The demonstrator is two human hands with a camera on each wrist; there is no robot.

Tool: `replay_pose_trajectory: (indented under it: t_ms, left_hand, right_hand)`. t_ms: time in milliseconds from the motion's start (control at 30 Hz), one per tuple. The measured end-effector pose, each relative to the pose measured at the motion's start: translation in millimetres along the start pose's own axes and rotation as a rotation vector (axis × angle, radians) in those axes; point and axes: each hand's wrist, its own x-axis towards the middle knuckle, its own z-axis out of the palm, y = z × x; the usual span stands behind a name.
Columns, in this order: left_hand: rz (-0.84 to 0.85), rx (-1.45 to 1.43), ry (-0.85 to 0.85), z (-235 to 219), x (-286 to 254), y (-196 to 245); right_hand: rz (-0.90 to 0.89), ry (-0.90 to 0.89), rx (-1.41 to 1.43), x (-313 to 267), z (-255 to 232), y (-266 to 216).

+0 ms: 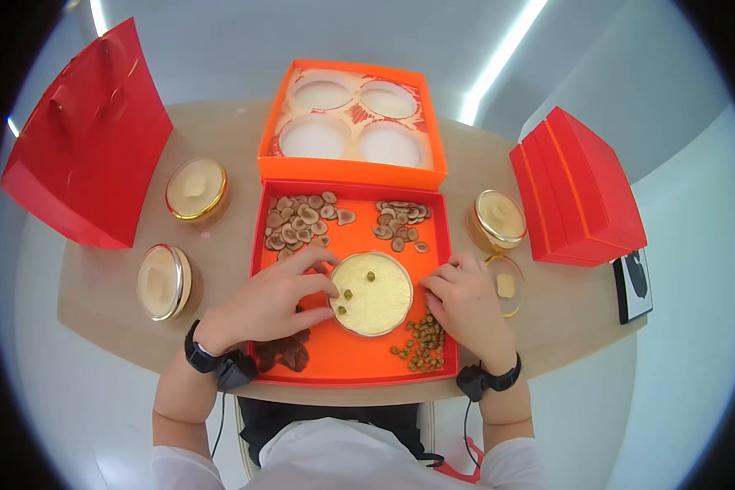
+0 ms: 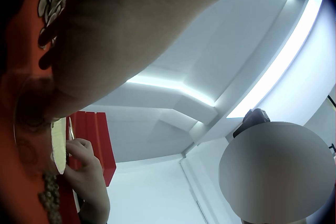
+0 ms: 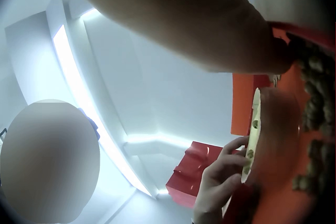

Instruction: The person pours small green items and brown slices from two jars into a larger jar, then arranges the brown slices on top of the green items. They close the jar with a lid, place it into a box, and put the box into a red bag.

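A round clear jar (image 1: 373, 298) filled to the rim with pale yellow powder stands in the red box with an orange floor (image 1: 359, 357). Three green pellets (image 1: 371, 277) lie on the powder. My left hand (image 1: 273, 298) holds the jar's left side, thumb near the front and fingers at the rim. Bent over the box's right side, my right hand (image 1: 469, 304) has its fingertips at the upper end of a heap of green pellets (image 1: 423, 345); whether it pinches one, I cannot tell. Dark brown pieces (image 1: 283, 354) lie partly under my left hand.
Brown slices form two heaps (image 1: 302, 219) at the box's back. Behind stands an orange box with round hollows (image 1: 351, 114). Lidded jars (image 1: 196, 190) flank both sides, with a loose lid (image 1: 506, 286) at right. A red bag (image 1: 90, 139) and red boxes (image 1: 578, 192) stand farther out.
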Motion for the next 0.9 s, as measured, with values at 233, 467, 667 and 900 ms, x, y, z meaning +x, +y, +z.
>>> replay_pose_trajectory:
  t_ms: [233, 467, 667, 900]
  left_hand:
    - [0.041, 0.04, 0.01, 0, 0, 0]
    - [-0.022, 0.009, -0.032, -3, 1, 3]
    - [-0.029, 0.011, -0.038, -3, 2, 3]
    - [-0.045, 0.007, -0.026, -4, 2, 6]
  right_hand:
    - [-0.012, -0.049, 0.003, 2, -1, -4]
    - [0.005, 0.008, -0.003, 3, 1, -2]
    - [0.002, -0.06, -0.025, 0, 0, -3]
    - [0.1, 0.109, 0.287, 5, -9, -13]
